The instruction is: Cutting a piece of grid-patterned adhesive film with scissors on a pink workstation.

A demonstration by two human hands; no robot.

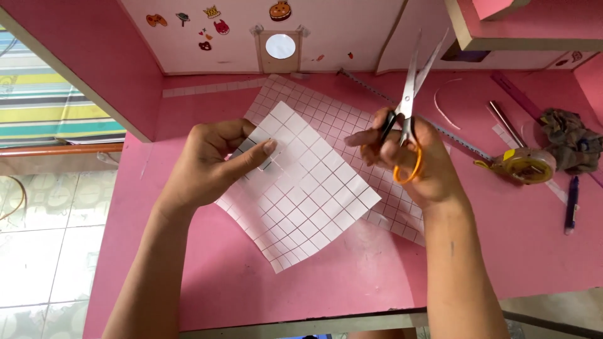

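1. Your left hand (210, 164) pinched a white grid sheet (301, 188) at its left edge, above the pink desk (264, 276).
2. Your right hand (411, 164) gripped orange-handled scissors (408, 103), blades parted and pointing away.
3. A second grid sheet (326, 107) lay beneath.
4. Farther right sat a tape roll (527, 164).
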